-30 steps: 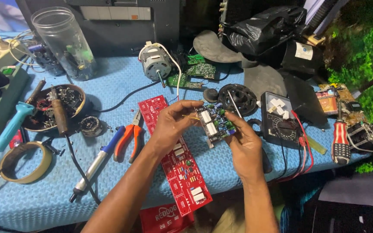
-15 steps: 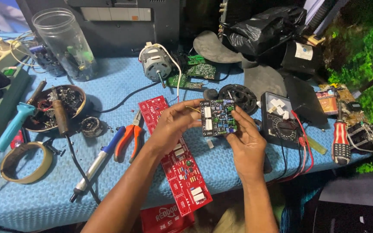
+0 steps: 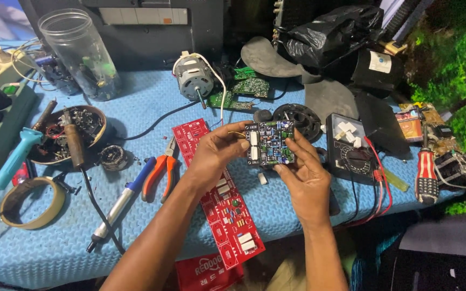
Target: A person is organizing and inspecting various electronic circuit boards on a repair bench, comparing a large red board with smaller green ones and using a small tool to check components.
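A small dark circuit board (image 3: pixel 269 143) with white blocks and many tiny components is held up flat facing me, above the blue mat. My left hand (image 3: pixel 217 152) pinches its left edge with thumb and fingers. My right hand (image 3: pixel 304 178) grips its right edge and lower corner from below. Under my left forearm lies a long red circuit board (image 3: pixel 227 210), running diagonally toward the table's front edge.
Orange-handled pliers (image 3: pixel 160 171), a blue-handled soldering iron (image 3: pixel 122 202), a bowl of parts (image 3: pixel 63 132), a tape ring (image 3: pixel 28 202) and a clear jar (image 3: pixel 82 54) lie left. A small motor (image 3: pixel 192 81) and green boards (image 3: pixel 244 91) sit behind; a multimeter (image 3: pixel 351 148) and red screwdriver (image 3: pixel 426 170) lie right.
The small board was tilted and lower a second ago; both hands have raised it and turned it flat toward me, squarely between the fingers.
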